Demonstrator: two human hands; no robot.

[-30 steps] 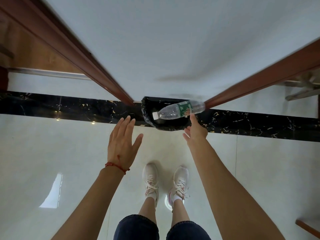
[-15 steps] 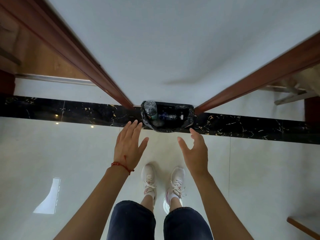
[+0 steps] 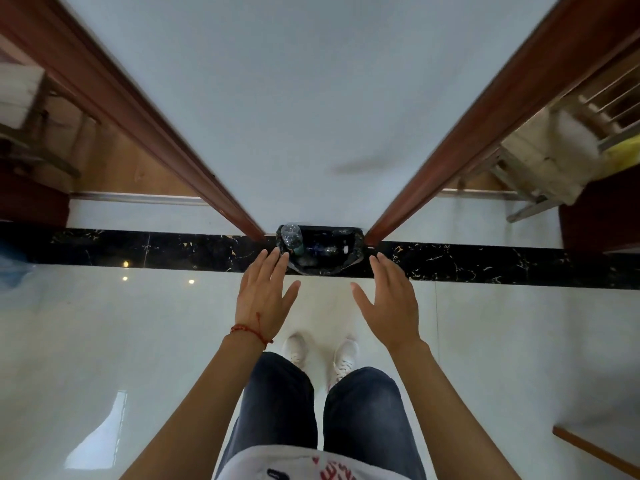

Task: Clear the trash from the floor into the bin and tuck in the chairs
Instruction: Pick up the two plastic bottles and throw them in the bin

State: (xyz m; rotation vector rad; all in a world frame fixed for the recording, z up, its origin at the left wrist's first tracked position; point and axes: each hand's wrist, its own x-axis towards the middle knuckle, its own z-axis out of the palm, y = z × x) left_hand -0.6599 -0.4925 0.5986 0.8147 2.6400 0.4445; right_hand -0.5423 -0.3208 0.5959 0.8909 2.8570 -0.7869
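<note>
A black-lined bin [image 3: 357,249] stands on the floor against a white wall, on the dark marble strip. A clear plastic bottle [image 3: 291,241] with a green label sticks up at the bin's left side, and another bottle [image 3: 329,250] lies deeper inside. My left hand [image 3: 265,299], with a red string bracelet at the wrist, hovers open just in front of the bin's left rim. My right hand [image 3: 389,303] is open too, in front of the bin's right rim. Neither hand holds anything.
Brown wooden door frames [image 3: 194,164] [image 3: 460,150] flank the white wall on both sides. A wooden chair [image 3: 540,168] with pale cloth on it shows through the right doorway. A wooden edge [image 3: 595,453] juts in at the lower right. My feet [image 3: 320,351] stand on glossy white tile.
My right hand let go of the bottle over the bin; it dropped in and now stands at the left side. Both hands are spread open in front of the bin.
</note>
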